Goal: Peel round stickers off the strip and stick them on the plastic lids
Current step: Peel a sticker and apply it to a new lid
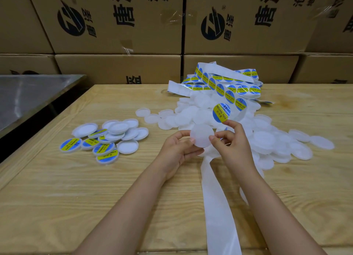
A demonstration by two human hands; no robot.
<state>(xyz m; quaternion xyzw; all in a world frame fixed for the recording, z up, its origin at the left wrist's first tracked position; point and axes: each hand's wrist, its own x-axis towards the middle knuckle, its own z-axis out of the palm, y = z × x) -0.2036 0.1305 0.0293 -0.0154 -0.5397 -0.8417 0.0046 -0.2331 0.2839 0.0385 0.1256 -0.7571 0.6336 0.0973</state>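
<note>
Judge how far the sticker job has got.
Done: a small heap of white plastic lids at left, several showing stickers. In hand: the left hand holds a bare white lid, the right hand pinches a peeled blue-and-yellow round sticker. Left: a big pile of bare lids and the loaded sticker strip.

Warehouse packing area; stacked printed cartons (pixel 118 21) behind wooden worktable (pixel 76 188).

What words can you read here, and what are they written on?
"SOLDERING PASTE": yellow band of the round sticker the right hand pinches; repeated on the strip.
"助焊膏": same sticker, below that.
"唐泽": sideways, big, on the cardboard boxes.
"PASTE": a stickered lid in the left pile.
Smaller box print is cut off, unreadable; the plain lid in the left hand bears none.
</note>
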